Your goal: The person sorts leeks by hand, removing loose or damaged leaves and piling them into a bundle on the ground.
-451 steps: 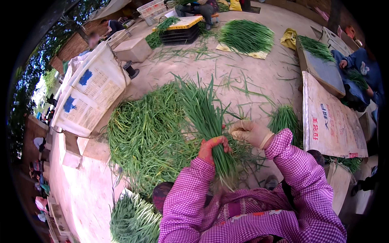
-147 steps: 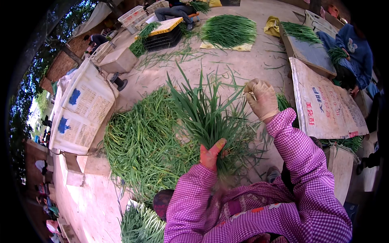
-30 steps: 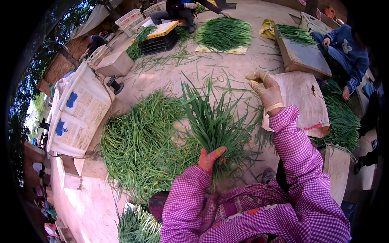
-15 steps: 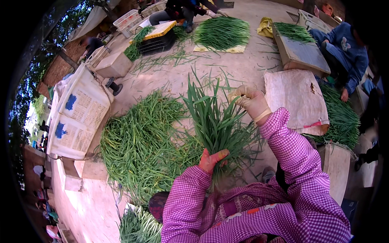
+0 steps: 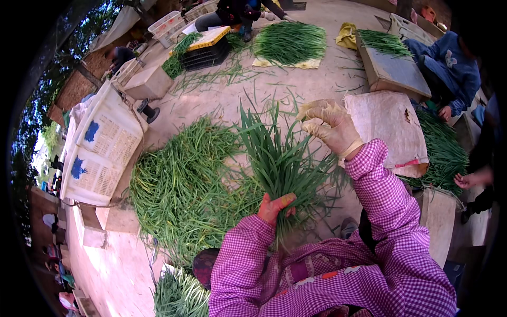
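My left hand [image 5: 275,207] is closed round the lower part of a bunch of garlic chives [image 5: 274,158], whose long green leaves fan upward and to the right. To the right of the leaf tips, my right hand [image 5: 330,127] wears a thin cream glove. Its fingers are curved and apart, and I see nothing held in them. Left of the bunch spreads a large loose heap of chives [image 5: 179,185] on the ground. At the lower left, another bundle of chives [image 5: 182,293] shows its pale stems.
A white plastic crate [image 5: 105,148] stands at the left. On the right lie a pale sack [image 5: 388,129] and more chives [image 5: 443,153]. A person in blue [image 5: 449,63] sits behind a box [image 5: 398,74]; at the far side another person's hand touches a chive pile [image 5: 290,42].
My right hand has opened from a closed grip by the leaves and its fingers have spread. The left hand keeps its hold. At the right edge, another person's hand has come into view.
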Motion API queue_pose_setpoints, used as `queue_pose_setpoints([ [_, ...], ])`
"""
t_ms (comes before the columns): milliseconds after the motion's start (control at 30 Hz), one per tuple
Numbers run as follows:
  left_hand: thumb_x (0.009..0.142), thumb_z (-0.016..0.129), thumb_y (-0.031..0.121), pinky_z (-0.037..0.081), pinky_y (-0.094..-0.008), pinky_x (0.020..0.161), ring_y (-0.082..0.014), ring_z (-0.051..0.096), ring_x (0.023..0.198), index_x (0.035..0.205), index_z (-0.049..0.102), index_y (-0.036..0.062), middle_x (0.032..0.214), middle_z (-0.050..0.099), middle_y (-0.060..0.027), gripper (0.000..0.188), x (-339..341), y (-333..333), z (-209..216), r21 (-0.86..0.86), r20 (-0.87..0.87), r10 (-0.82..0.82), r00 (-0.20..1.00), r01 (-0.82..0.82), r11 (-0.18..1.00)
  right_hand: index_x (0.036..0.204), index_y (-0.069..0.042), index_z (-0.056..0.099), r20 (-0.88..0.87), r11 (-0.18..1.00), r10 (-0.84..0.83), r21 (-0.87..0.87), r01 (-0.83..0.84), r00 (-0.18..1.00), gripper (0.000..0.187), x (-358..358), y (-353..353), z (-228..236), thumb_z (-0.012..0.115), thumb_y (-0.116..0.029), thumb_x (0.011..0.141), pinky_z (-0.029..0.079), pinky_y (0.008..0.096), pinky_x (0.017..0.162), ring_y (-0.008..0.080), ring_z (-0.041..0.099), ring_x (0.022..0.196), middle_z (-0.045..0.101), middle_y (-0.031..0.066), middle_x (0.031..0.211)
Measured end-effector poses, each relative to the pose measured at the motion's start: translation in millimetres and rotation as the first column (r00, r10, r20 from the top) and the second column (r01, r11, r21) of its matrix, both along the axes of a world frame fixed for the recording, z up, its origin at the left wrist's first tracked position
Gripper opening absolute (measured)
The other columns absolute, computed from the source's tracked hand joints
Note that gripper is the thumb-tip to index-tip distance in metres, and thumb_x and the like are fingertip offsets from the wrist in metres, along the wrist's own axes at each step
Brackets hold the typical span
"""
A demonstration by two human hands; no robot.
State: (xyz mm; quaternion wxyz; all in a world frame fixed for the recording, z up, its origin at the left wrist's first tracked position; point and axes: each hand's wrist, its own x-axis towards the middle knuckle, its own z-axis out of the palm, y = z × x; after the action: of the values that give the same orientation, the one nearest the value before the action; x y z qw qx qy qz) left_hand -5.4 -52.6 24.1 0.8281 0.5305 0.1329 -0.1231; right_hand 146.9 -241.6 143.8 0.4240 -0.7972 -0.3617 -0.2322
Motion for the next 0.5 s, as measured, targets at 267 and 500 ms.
queue_pose_setpoints([
  [267,0.079,0.07,0.019,0.045,-0.0305,0.049,-0.0179,0.054,0.047,0.09,0.063,-0.0021,0.063,0.061,-0.0099,0.024,-1.2,-6.0,5.0,0.052,0.0,-0.034,0.999,0.034,0.998,0.094,-0.008,0.071,-0.45,0.982,0.185,0.059,-0.178,0.874,0.02,-6.0,17.4,-35.7,0.07,-0.022,0.08,0.041,0.0355,0.09,0.0194,0.059,0.094,0.068,0.0024,0.096],
  [500,0.08,0.069,0.023,0.044,-0.0279,0.051,-0.0165,0.056,0.053,0.085,0.064,-0.0007,0.065,0.063,-0.0094,0.025,0.7,-0.3,23.1,0.013,0.074,0.011,0.997,-0.012,1.0,0.093,0.002,0.07,-0.676,0.842,0.409,0.538,0.031,0.612,0.015,-3.7,18.9,-30.2,0.071,-0.008,0.082,0.048,0.0236,0.072,0.0097,0.059,0.077,0.069,0.0052,0.085],
])
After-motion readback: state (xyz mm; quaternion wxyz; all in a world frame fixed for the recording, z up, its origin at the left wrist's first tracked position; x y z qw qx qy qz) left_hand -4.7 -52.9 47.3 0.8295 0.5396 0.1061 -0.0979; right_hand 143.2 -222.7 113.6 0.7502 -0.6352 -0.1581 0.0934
